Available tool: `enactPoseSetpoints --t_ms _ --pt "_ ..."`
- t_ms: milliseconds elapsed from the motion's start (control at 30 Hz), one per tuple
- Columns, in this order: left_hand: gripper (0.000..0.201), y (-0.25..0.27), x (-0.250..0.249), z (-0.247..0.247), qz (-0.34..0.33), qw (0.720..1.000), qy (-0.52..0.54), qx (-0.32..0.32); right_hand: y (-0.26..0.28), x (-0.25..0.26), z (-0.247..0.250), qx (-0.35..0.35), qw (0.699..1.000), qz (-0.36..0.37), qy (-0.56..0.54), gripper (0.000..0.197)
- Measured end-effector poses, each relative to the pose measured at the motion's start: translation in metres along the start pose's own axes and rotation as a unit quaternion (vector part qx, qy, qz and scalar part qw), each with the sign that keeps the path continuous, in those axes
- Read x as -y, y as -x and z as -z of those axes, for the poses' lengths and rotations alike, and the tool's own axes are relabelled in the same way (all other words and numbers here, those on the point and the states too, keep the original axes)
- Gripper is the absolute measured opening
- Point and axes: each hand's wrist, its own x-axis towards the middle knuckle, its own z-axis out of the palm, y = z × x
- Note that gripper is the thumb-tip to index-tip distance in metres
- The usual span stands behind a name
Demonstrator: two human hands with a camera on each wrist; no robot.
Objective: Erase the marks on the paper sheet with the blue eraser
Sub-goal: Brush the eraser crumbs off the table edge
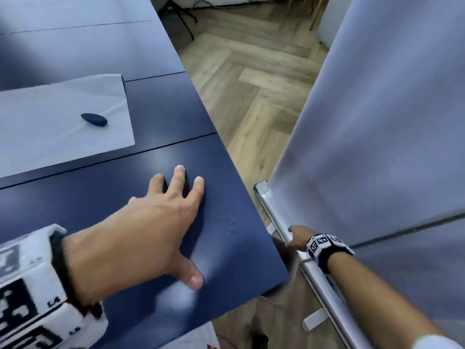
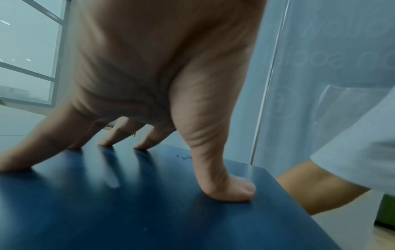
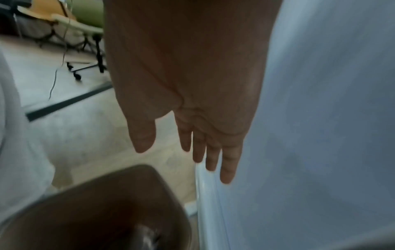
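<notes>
A dark blue oval eraser lies on a white paper sheet at the left of the dark blue table. No marks show on the part of the sheet in view. My left hand rests on the tabletop near its right corner, well to the right of and nearer than the sheet, fingers spread and straight, fingertips and thumb pressing the surface. My right hand hangs below the table's edge beside a grey panel, fingers straight, holding nothing.
A tall grey-blue panel with a metal edge strip stands right of the table. Herringbone wood floor lies between them. A second pale table adjoins at the back. A brown seat sits below my right hand.
</notes>
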Motion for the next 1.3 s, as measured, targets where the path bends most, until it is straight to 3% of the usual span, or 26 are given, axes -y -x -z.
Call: enactPoseSetpoints --t_ms 200,300,400,567,667,800,933,1100,1300 --pt "0.155 0.001 -0.007 0.006 0.054 0.996 -0.035 0.068 -0.067 -0.009 -0.07 0.007 0.999 -0.032 -0.028 0.052" --pt "0.153 0.0 -0.009 0.012 0.071 0.991 -0.05 0.098 -0.069 -0.003 -0.092 0.018 0.999 -0.035 -0.032 0.051" --pt "0.152 0.001 -0.009 0.016 0.074 0.99 -0.052 0.111 -0.069 -0.002 -0.106 -0.008 0.996 -0.081 -0.024 0.053" --pt "0.152 0.003 -0.009 0.017 0.061 0.991 -0.046 0.107 -0.074 -0.006 -0.117 -0.035 0.989 -0.126 -0.065 0.056" --pt "0.15 -0.001 -0.009 0.014 0.053 0.993 -0.043 0.1 -0.073 -0.007 -0.121 -0.034 0.984 -0.16 -0.07 0.04" --pt "0.151 -0.003 -0.008 0.011 0.038 0.996 -0.044 0.074 -0.069 -0.008 -0.124 -0.011 0.989 -0.11 -0.103 0.013" --pt "0.152 -0.001 -0.007 0.007 0.006 0.999 -0.046 0.028 -0.052 0.009 -0.092 0.018 0.978 -0.032 -0.206 0.011" --pt "0.148 0.008 -0.001 0.006 -0.027 0.999 -0.02 -0.035 -0.002 0.015 -0.011 -0.037 0.973 0.01 -0.226 0.024" --pt "0.136 0.021 0.012 -0.006 -0.07 0.992 0.047 -0.095 0.096 0.012 0.083 -0.189 0.953 0.05 -0.231 0.031"
